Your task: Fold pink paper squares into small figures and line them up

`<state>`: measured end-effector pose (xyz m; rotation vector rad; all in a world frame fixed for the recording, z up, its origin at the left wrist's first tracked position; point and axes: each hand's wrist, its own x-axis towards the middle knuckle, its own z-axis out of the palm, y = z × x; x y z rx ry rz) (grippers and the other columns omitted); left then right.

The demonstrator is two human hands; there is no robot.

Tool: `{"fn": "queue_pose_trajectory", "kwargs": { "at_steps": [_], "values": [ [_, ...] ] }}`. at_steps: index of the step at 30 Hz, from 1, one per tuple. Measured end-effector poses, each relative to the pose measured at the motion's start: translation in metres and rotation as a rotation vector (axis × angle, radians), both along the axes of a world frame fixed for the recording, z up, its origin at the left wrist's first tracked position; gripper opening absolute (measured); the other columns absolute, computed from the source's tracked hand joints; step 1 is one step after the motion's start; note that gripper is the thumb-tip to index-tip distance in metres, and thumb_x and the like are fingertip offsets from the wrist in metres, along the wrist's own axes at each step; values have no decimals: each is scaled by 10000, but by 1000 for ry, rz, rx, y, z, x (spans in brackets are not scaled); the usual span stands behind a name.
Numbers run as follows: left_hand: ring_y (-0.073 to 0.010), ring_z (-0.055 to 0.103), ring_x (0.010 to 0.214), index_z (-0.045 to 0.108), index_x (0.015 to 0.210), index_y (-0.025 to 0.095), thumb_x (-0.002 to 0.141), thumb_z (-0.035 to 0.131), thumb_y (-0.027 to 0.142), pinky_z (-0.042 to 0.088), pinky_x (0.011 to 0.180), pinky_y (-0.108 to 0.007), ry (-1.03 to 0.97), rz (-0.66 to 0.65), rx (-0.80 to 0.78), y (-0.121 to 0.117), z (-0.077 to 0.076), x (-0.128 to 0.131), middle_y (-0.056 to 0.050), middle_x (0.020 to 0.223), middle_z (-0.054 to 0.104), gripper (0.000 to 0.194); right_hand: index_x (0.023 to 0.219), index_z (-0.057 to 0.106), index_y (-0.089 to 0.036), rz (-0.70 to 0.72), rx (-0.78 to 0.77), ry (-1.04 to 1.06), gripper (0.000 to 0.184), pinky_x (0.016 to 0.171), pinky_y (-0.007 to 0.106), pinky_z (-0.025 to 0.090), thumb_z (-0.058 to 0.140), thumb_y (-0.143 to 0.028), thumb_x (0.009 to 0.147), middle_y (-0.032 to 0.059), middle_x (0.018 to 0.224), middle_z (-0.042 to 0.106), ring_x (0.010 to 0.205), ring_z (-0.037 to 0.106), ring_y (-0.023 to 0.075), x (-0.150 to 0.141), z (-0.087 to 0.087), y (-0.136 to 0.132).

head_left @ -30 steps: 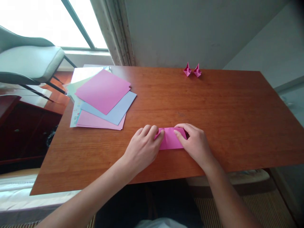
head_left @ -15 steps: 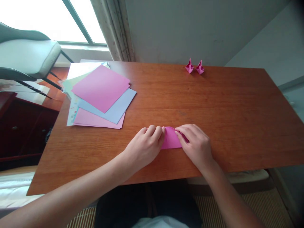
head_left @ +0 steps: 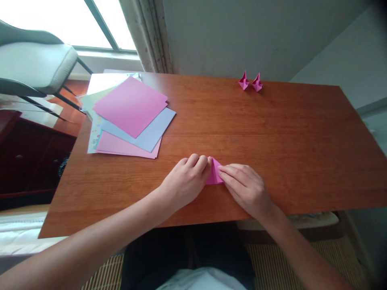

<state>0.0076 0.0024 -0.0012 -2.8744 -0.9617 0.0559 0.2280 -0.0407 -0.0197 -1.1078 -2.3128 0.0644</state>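
A bright pink sheet of origami paper [head_left: 214, 173], folded into a small shape with a slanting right edge, lies near the front of the table between my hands. My left hand [head_left: 189, 179] has its fingers curled closed on the paper's left part, which it hides. From the right, my right hand [head_left: 244, 185] presses its fingertips together on the slanting edge. The paper's far corner peeks out by my left fingertips.
Two pink folded paper figures [head_left: 250, 82] stand at the back of the wooden table [head_left: 287, 141]. At the left lies a stack with pink sheets [head_left: 131, 106], a blue sheet [head_left: 151, 133] and pale papers. A chair [head_left: 39, 64] stands beyond, by the window.
My right hand has moved left, folding the right part of the pink paper over, so less of it shows. My left hand stays on the left part. The view has shifted slightly.
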Motion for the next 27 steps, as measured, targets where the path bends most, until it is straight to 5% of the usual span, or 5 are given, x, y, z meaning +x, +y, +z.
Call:
{"fn": "queue_pose_trajectory", "kwargs": {
  "at_steps": [27],
  "values": [
    [-266,529,946,443,1422,25,999,398,153,469,737,-377,-13,44,-75,1,0,1,-145,1058,576,445,1152,719,-157,90,0,-65,267,905,421,575,644,-62,914,107,1196,745,1112,645,263,10,-4,-1]
  ]
}}
